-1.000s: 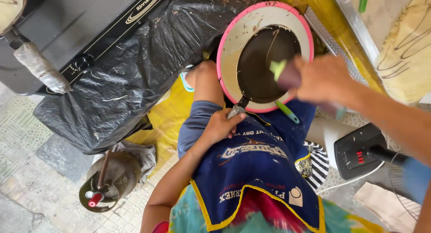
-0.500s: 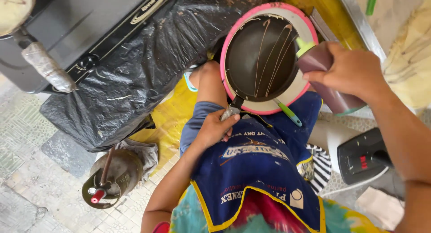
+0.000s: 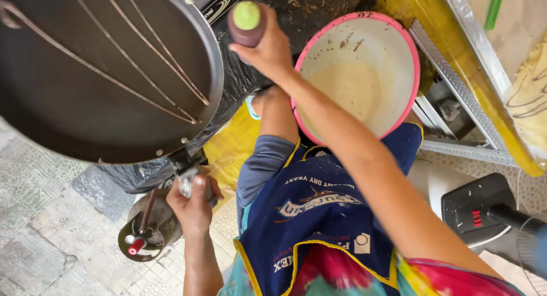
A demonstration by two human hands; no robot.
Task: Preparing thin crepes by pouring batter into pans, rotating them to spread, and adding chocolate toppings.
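We see a tiled floor (image 3: 51,239) of pale, patterned squares below us. A small gas cylinder (image 3: 149,230) with a red valve knob stands on it, just beside our left forearm. A yellow sheet (image 3: 228,150) lies on the tiles next to it. To the right, a black fan base (image 3: 478,213) rests on the floor beside a white plastic seat (image 3: 436,185).

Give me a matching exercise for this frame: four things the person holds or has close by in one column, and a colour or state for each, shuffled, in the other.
Things:
1. pan
2. squeeze bottle
3. bowl
4. apron

Descriptions:
A. pink rim, pale batter inside
B. dark blue with yellow trim
C. dark, crossed by thin brown lines, held by the left hand
D. green cap, gripped by the right hand

Pairs: 1-C, 2-D, 3-A, 4-B
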